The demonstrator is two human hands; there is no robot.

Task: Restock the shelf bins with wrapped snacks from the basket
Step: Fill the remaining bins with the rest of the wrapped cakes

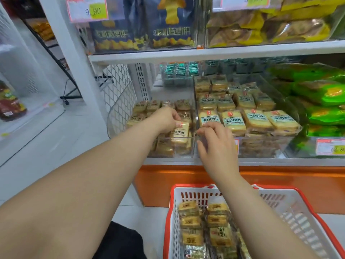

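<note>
Gripping of 1 wrapped snack was done by the left hand, its fingers curled round the packet's top end above the left clear bin, toward 11 o'clock from the basket. Loosely spread fingers were shown by the right hand, whose fingertips were laid at the divider wall between the left bin and the right clear bin; nothing was held by it. More wrapped snacks were seen in the white, red-rimmed basket at 6 o'clock. Green packets were stacked at 3 o'clock.
</note>
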